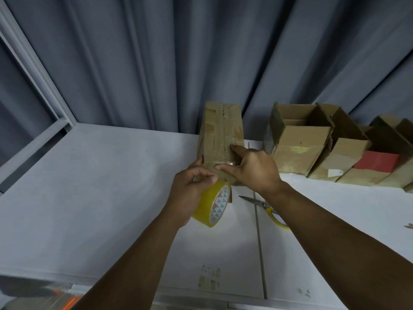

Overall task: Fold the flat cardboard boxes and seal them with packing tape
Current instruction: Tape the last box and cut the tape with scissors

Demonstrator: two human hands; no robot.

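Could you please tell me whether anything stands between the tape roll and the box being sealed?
Nothing visible does. The left hand holds the tape roll right at the near end of the box, and the right hand presses on the box.

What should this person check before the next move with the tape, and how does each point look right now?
1. Tape roll firmly held: ok, the left hand grips it.
2. Box steadied: ok, the right hand presses its fingers against the box face.
3. Tape stuck flat along the seam: cannot tell, clear tape barely shows.
4. Scissors nearby for cutting: ok, they lie on the table partly under the right forearm.
5. Box flaps fully closed under the hands: cannot tell, the hands cover that end.
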